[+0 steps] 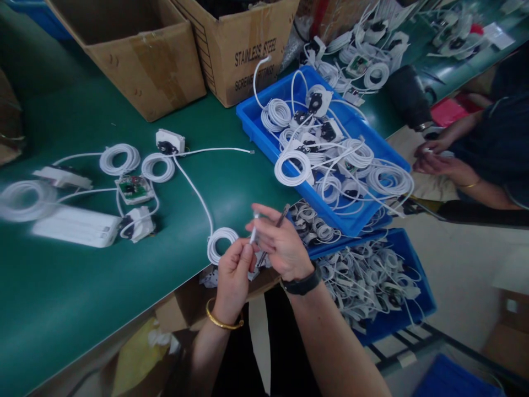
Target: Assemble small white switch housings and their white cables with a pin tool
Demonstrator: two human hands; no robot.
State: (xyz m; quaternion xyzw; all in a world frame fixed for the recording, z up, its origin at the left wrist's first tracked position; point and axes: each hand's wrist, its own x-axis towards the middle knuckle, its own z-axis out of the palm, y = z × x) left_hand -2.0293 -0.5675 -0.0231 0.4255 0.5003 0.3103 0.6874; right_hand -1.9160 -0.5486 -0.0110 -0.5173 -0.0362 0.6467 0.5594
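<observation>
Close to the table's front edge, my left hand [235, 270] pinches the end of a white cable [253, 236] between thumb and finger. My right hand [285, 245] faces it, its thumb and fingers around the upper part of that cable end, slightly blurred. Slim metal tweezers [282, 215] lie across the right hand, tucked between its fingers. Just left of my hands is a coil of white cable [222, 231]. From it, cable runs up to a white housing with a black part [170, 142]; whether the pinched end belongs to this coil is hidden.
A blue tray [264, 135] of coiled cable units stands to the right, above another blue bin [425, 298] full of them. Left lie more coils [119, 160] and an open circuit-board housing [134, 189]. Cardboard boxes [165, 71] stand behind. A co-worker's hands [444, 157] are far right.
</observation>
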